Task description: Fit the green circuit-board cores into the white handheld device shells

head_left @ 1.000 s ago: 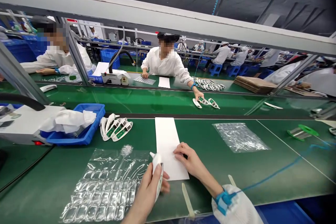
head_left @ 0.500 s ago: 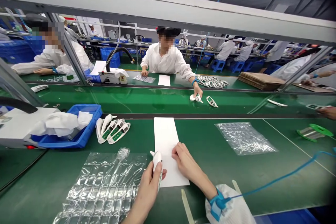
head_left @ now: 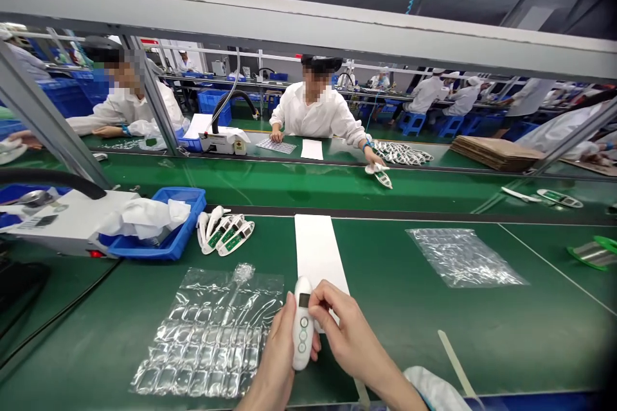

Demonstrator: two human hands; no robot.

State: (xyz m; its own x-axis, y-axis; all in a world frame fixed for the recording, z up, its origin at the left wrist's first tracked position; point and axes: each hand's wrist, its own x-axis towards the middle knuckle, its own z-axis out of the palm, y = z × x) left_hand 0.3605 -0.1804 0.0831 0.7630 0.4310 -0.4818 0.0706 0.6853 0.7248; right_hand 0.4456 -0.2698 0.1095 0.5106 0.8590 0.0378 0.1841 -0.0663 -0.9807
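While a smooth push-button device point(head_left: 302, 329) is clasped by left fingers point(head_left: 288, 319), right fingertips point(head_left: 317, 299) pressed together, pocketed clear film point(head_left: 207, 341) is spread lower-left.

White gadget point(head_left: 303, 334) got turned so its screen and buttons face the camera, and the right hand point(head_left: 344, 324) went from the white paper point(head_left: 318, 244) to the screen's edge.

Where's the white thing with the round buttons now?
In the head view, the white thing is low, near the middle, in the left hand, with the right hand beside its dark screen and white paper behind.
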